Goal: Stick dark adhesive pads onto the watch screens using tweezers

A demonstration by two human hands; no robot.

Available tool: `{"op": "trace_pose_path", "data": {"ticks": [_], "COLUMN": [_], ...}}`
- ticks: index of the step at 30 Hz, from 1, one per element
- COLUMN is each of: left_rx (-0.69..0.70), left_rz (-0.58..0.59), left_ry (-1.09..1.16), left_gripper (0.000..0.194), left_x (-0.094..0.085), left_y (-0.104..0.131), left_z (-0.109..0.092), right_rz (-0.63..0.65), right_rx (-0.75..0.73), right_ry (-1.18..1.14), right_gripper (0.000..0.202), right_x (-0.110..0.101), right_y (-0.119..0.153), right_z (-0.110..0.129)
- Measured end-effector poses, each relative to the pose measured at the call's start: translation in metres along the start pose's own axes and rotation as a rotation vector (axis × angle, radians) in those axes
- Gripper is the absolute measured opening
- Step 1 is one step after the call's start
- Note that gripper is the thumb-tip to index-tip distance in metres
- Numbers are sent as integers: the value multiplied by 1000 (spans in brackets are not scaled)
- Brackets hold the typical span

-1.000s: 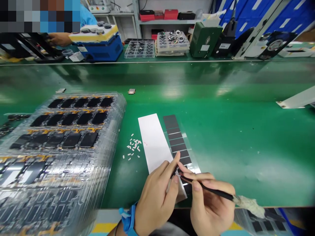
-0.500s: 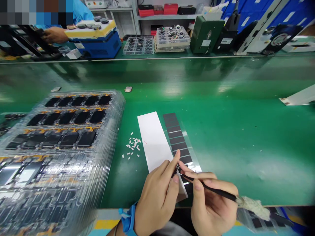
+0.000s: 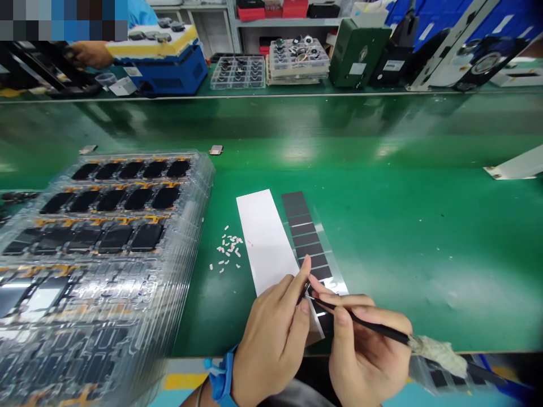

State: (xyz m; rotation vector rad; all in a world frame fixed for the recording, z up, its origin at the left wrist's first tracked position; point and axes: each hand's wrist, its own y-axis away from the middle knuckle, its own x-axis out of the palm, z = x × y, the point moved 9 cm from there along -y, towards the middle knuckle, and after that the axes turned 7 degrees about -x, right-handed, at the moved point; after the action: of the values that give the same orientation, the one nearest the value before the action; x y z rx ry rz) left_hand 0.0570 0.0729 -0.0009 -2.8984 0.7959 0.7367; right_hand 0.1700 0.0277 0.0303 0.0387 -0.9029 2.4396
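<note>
My left hand, with a blue band at the wrist, pinches a small dark flat part between thumb and index finger. Most of that part is hidden by the fingers. In my right hand is a slim black tool with a fine pale tip and a tape-wrapped rear end; its tip meets the dark part. Under my hands lie a white paper strip and a clear sheet bearing a column of black rectangular pieces. Small whitish scraps are scattered left of the paper.
Stacked clear trays with black screens and orange flex cables fill the left side. A small component lies farther back on the green bench. Across the raised ledge are a co-worker's hand, a blue machine and a green box.
The view has shifted slightly, so the trays and background sit a little higher and farther left. Both hands keep the same grip and nearly the same pose.
</note>
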Motion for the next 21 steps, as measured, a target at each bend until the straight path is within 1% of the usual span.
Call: {"op": "trace_pose_path", "data": {"ticks": [8, 15, 21], "left_rx": [-7, 4, 10], "left_rz": [-3, 3, -7], "left_ry": [2, -29, -26], "left_gripper": [51, 53, 54], "left_x": [-1, 1, 0], "left_y": [1, 2, 3], "left_z": [1, 0, 0], "right_rz": [3, -17, 0], "right_rx": [3, 36, 33], "right_ry": [8, 2, -16], "right_gripper": [33, 33, 34], "right_x": [0, -3, 0], "right_y": [-2, 2, 1], "right_z": [0, -3, -3]}}
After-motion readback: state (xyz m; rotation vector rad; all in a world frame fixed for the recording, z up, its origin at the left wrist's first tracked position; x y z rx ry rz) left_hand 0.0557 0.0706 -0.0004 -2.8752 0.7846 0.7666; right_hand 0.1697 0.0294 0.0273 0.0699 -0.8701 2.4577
